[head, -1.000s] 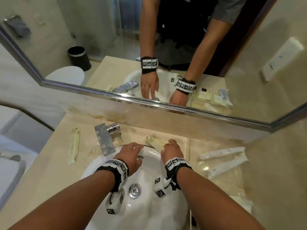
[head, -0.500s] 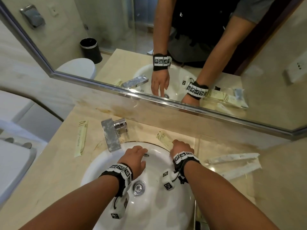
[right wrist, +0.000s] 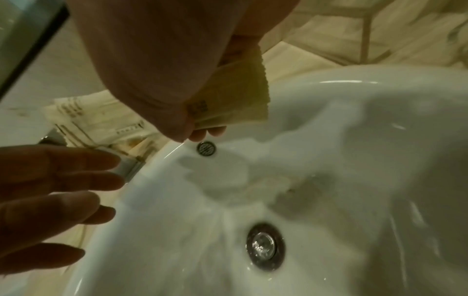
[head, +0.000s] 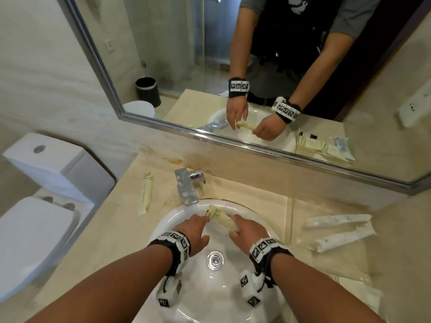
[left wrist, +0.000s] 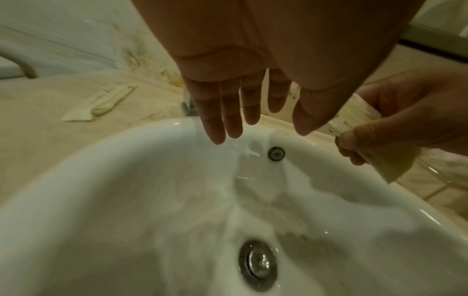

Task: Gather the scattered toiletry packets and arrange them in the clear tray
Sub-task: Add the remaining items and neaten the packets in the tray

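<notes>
My right hand closes its grip round one end of a cream packet, thumb and curled fingers pinching it; the right wrist view shows what may be more than one packet in the pinch, though I cannot tell for sure. The packet's long axis runs from my right hand up and to the left, its free printed end pointing toward the tap and hanging over the back of the sink. My left hand holds nothing: its grip is wide, fingers straight, fingertips just beside the packet's free end. The tray lies to the right of the sink on the desk, with two white packets in it. The right hand is therefore the nearer one, and the carry should go rightward, along the packet's own axis in reverse. One more cream packet lies on the desk left of the tap, well apart from both hands, nearer my left.

Half a second ago the packet lay flat on the desk behind the sink rim with my right hand upon it; now it is lifted clear and sits over the sink, and my left hand has come closer to it.
</notes>
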`<move>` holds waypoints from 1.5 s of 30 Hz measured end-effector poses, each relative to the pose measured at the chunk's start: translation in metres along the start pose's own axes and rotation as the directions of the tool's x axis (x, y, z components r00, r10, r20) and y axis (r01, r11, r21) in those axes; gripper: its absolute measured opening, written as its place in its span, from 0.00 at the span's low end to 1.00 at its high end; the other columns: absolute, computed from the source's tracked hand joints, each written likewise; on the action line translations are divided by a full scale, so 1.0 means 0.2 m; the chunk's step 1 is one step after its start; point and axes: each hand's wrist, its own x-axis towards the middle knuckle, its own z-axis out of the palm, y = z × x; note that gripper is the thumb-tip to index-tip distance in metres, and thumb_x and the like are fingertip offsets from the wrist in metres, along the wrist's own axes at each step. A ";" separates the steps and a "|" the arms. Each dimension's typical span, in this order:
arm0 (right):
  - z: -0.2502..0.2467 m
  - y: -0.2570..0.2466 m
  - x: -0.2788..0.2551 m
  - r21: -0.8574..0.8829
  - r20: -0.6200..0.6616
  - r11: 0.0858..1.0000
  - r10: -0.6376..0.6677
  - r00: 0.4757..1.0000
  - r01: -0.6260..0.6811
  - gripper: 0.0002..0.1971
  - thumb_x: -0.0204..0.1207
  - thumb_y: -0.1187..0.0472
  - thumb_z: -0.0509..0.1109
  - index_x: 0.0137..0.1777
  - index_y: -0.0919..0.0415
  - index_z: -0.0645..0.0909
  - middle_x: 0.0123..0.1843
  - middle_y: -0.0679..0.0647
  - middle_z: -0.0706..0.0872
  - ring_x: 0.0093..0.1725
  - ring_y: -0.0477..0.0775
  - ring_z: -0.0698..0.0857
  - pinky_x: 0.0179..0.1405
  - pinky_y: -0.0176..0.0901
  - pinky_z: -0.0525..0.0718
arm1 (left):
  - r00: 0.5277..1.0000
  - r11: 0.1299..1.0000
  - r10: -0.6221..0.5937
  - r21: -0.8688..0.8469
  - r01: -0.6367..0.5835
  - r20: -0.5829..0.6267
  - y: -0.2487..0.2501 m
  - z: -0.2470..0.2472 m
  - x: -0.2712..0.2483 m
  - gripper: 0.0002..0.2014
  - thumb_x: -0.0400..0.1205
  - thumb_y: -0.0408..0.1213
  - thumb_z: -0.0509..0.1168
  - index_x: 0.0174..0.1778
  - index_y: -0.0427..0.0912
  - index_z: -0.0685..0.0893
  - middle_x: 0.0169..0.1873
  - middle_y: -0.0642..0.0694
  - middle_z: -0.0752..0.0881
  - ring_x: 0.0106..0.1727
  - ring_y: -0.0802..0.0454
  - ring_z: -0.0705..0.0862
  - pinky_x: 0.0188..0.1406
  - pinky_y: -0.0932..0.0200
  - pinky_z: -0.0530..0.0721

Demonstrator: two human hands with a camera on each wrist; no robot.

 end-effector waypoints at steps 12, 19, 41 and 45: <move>0.17 -0.79 0.22 0.220 0.082 0.975 -0.058 0.995 0.039 0.14 0.80 0.47 0.62 0.59 0.51 0.80 0.52 0.53 0.88 0.51 0.57 0.85 0.52 0.50 0.83 | 0.969 0.969 -0.233 -0.107 0.224 -0.079 -0.59 -0.20 -0.17 0.36 0.82 0.51 0.62 0.84 0.51 0.54 0.74 0.39 0.73 0.70 0.38 0.78 0.66 0.45 0.79; 0.25 -1.09 0.53 0.376 0.118 0.920 0.069 0.991 -0.109 0.12 0.77 0.51 0.66 0.55 0.55 0.84 0.50 0.53 0.88 0.51 0.56 0.86 0.51 0.45 0.83 | 0.922 0.907 -0.370 -0.257 0.333 -0.112 -0.87 -0.28 -0.03 0.34 0.83 0.47 0.61 0.84 0.44 0.57 0.75 0.37 0.71 0.73 0.39 0.75 0.70 0.47 0.76; 0.40 -1.18 1.16 0.424 0.233 0.863 0.188 0.954 -0.273 0.17 0.76 0.60 0.70 0.65 0.59 0.81 0.58 0.56 0.88 0.53 0.58 0.87 0.42 0.41 0.78 | 0.957 0.922 -0.253 -0.264 0.282 0.139 -1.22 -0.29 0.30 0.28 0.81 0.42 0.68 0.79 0.48 0.72 0.81 0.50 0.67 0.73 0.50 0.76 0.74 0.57 0.72; 0.43 -1.17 1.11 0.482 0.232 0.823 0.211 0.950 -0.301 0.19 0.71 0.59 0.72 0.64 0.54 0.83 0.52 0.50 0.90 0.43 0.50 0.87 0.34 0.38 0.81 | 0.970 0.950 -0.194 -0.221 0.223 0.145 -1.20 -0.29 0.27 0.22 0.80 0.43 0.69 0.71 0.51 0.80 0.79 0.50 0.69 0.71 0.50 0.78 0.73 0.55 0.74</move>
